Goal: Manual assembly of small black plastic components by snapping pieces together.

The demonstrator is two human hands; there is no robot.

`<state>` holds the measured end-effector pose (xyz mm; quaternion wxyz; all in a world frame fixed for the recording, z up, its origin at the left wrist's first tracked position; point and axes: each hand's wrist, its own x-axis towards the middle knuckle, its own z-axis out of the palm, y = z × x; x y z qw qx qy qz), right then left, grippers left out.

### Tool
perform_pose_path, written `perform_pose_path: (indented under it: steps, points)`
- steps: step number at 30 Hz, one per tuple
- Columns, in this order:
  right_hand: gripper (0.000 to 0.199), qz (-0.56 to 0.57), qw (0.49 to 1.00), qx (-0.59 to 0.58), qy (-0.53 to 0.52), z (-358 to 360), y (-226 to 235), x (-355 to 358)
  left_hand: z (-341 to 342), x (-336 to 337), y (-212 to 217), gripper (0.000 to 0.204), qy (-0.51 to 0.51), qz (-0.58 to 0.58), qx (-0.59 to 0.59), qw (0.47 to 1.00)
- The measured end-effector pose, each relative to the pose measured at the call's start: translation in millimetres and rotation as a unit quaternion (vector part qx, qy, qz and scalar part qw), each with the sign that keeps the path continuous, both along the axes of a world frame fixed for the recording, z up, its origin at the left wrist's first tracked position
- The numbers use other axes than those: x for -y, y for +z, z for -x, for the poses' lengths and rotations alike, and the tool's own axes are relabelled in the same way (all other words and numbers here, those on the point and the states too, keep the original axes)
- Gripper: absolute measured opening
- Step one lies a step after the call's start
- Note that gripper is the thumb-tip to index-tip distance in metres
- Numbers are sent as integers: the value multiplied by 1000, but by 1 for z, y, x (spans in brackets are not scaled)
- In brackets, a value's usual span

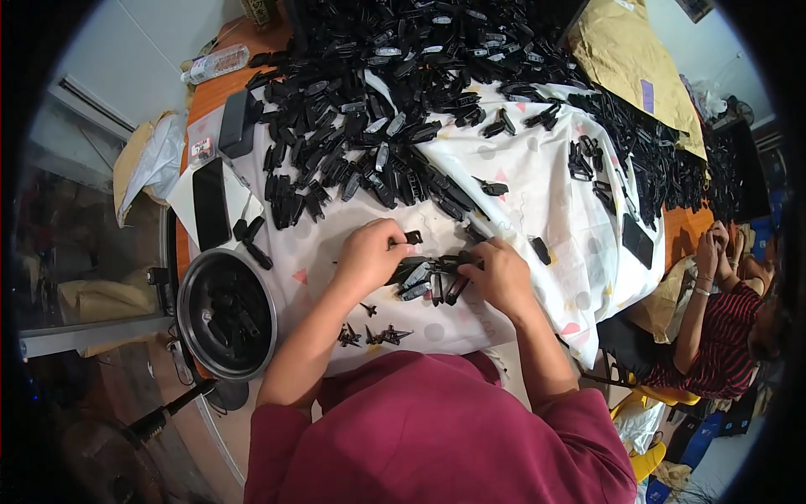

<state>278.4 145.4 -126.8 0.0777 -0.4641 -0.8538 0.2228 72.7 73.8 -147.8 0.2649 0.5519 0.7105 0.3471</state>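
My left hand (369,252) pinches a small black plastic piece (413,238) between its fingertips above a white patterned cloth (546,176). My right hand (497,273) grips a black clip part (457,262) just to the right of it. Between and below the hands lies a small cluster of black and grey clip parts (420,281). Several tiny dark metal bits (374,336) lie on the cloth close to my body.
A huge heap of black parts (378,92) covers the far half of the table. A round dark bowl (189,323) holding black pieces stands at my left, with a black phone (211,203) beyond it. Another person in a striped shirt (722,353) sits at right.
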Motion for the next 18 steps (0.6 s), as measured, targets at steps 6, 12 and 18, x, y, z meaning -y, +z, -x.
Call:
perform_pose_path:
  steps: [6, 12, 18]
  points:
    - [20, 320, 860, -386, -89, 1, -6, -10, -11, 16, 20, 27, 74, 26, 415, 906]
    - [27, 477, 649, -584, -98, 35, 36, 4, -26, 28, 29, 29, 38, -105, 349, 930]
    - [14, 521, 691, -492, -93, 37, 43, 15, -27, 35, 42, 28, 40, -150, 277, 948]
